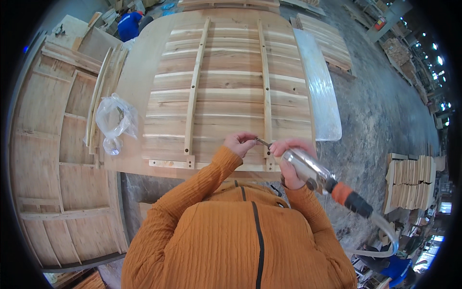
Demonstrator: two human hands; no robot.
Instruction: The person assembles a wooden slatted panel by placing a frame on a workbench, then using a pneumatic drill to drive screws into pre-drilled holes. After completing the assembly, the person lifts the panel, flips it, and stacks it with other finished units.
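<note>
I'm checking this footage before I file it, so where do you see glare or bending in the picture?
In the head view, glare streaks the shiny pale panel, and the power tool has bright highlights; in that same view, the wooden frame at the left bows outward, and lights near the right edge burn white.

No lettering can be read clearly. Toward the upper left, a short line of small white print runs across a co-worker's bright blue fabric shirt, too small to make out. Toward the lower right, blurred pale marks show on another person's blue fabric garment. Toward the upper right, a small red and yellow patch shows against a pale upright pillar, too small to tell whether it is a sign
</note>
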